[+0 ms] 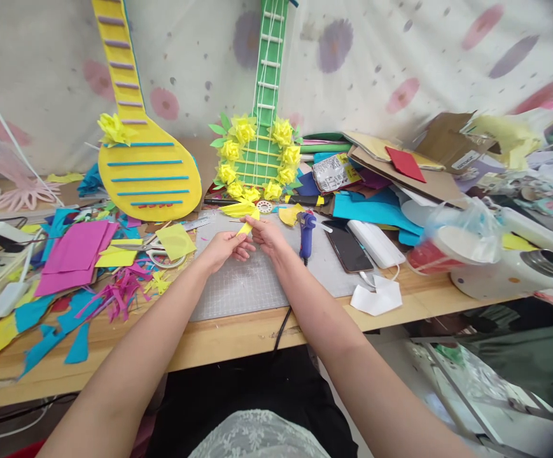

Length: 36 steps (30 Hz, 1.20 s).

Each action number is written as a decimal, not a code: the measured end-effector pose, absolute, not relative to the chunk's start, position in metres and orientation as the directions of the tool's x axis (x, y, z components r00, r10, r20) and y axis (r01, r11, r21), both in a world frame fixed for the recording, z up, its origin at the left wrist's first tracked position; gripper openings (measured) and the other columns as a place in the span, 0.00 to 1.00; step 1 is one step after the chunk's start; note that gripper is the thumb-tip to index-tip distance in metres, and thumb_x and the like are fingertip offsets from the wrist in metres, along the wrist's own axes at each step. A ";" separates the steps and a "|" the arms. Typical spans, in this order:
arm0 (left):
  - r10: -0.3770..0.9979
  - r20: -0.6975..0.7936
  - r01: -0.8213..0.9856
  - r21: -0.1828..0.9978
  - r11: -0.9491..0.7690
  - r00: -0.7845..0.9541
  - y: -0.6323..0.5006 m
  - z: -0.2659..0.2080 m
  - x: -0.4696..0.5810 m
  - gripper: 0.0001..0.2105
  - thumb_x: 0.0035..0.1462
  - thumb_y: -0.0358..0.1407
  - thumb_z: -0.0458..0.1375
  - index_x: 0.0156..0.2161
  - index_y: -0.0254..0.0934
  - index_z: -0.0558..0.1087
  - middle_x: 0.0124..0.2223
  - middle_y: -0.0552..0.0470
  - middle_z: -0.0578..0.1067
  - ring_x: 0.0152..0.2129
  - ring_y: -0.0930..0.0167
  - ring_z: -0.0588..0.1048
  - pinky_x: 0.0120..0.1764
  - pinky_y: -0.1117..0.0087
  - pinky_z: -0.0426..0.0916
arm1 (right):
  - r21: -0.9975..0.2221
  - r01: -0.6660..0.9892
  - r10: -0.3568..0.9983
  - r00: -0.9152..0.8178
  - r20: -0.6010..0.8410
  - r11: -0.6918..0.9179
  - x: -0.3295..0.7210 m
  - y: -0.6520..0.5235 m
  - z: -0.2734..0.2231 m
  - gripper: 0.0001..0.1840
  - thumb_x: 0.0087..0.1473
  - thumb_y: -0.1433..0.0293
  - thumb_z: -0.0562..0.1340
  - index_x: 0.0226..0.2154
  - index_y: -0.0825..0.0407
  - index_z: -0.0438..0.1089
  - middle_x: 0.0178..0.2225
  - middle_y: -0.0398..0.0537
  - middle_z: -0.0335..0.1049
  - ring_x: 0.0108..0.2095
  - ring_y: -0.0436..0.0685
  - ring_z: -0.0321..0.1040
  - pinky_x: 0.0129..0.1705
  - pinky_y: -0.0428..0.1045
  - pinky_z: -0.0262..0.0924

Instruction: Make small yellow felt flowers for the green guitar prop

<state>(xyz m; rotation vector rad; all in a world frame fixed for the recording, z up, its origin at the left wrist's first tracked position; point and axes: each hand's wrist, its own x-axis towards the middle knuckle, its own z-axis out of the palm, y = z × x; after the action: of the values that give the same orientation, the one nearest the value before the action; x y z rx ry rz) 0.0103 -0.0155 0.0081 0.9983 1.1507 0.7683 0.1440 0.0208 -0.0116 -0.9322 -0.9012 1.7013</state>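
Observation:
Between my two hands is a small strip of yellow paper (246, 228), pinched at both ends above the grey cutting mat (242, 289). My left hand (226, 248) has its thumb and fingers closed on the lower left end. The upper right end is in the fingers of my right hand (267, 235). Just behind lie several yellow paper petals (238, 208) and a roll of tape (264, 206). To the right of my right hand a blue glue gun (307, 235) rests on the mat, with a loose yellow paper piece (290, 214) beside it.
A yellow paper lute (149, 172) and a green flowered one (266, 95) lean at the back. Scissors (164, 254), magenta paper (76, 254) and scraps cover the left. On the right are a phone (350, 247), a white power bank (376, 243), a bagged cup (448, 248) and a flask (496, 277).

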 end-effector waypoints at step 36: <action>0.891 -0.391 0.039 0.919 0.393 0.232 -0.011 0.012 -0.001 0.09 0.56 0.36 0.57 0.32 0.30 0.72 0.29 0.45 0.78 0.19 0.75 0.74 0.22 0.76 0.67 | -0.893 -0.356 0.945 -0.270 -0.185 -0.277 0.148 0.020 -0.007 0.23 0.40 0.52 0.67 0.20 0.53 0.60 0.12 0.29 0.41 0.13 0.40 0.33 0.16 0.43 0.26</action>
<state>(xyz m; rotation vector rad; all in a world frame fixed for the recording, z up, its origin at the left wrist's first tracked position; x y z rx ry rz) -0.0010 -0.0113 0.0117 1.0056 1.1943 0.7467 0.1484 0.0204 -0.0069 -0.9481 -0.9375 1.7183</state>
